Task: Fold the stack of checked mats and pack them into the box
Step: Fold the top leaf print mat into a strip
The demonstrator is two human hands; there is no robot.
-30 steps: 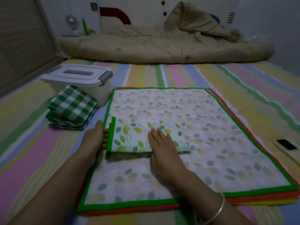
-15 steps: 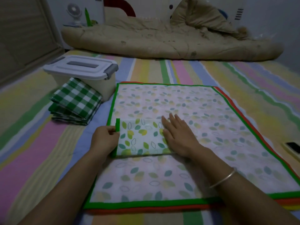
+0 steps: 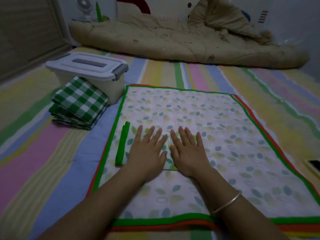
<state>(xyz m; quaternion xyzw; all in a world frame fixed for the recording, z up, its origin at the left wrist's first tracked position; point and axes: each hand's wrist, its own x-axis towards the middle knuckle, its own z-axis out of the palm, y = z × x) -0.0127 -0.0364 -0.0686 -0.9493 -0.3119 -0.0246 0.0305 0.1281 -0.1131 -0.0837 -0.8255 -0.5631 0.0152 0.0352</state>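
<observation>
- Green-edged and leaf-printed, the folded mat (image 3: 123, 144) lies flat on the near-left part of the stack of unfolded mats (image 3: 216, 118). Its doubled green border runs along its left side.
- My left grip (image 3: 147, 151) rests palm-down on the folded mat, fingers straight and spread, clasping nothing.
- My right grip (image 3: 189, 153) lies just beside it on the same mat, palm-down with fingers straight, likewise clasping nothing. The 2 thumbs nearly touch. A metal bangle (image 3: 226, 203) circles that wrist.
- The top sheet of the stack shows pale leaf print inside a green border. Red and yellow borders of lower sheets show along the near and right edges.
- A pile of folded checked mats (image 3: 79, 103), green and white, sits left of the stack, just in front of the box (image 3: 110, 89) and apparently touching its wall.
- The box is pale, and its lid (image 3: 86, 64) is on, with grey latches at the ends.
- All of these lie on the striped bedsheet (image 3: 52, 170).
- A beige quilt (image 3: 173, 40) is bunched across the far end, a small fan (image 3: 84, 7) stands in the far-left corner, and a dark phone (image 3: 314, 166) lies at the right edge.
</observation>
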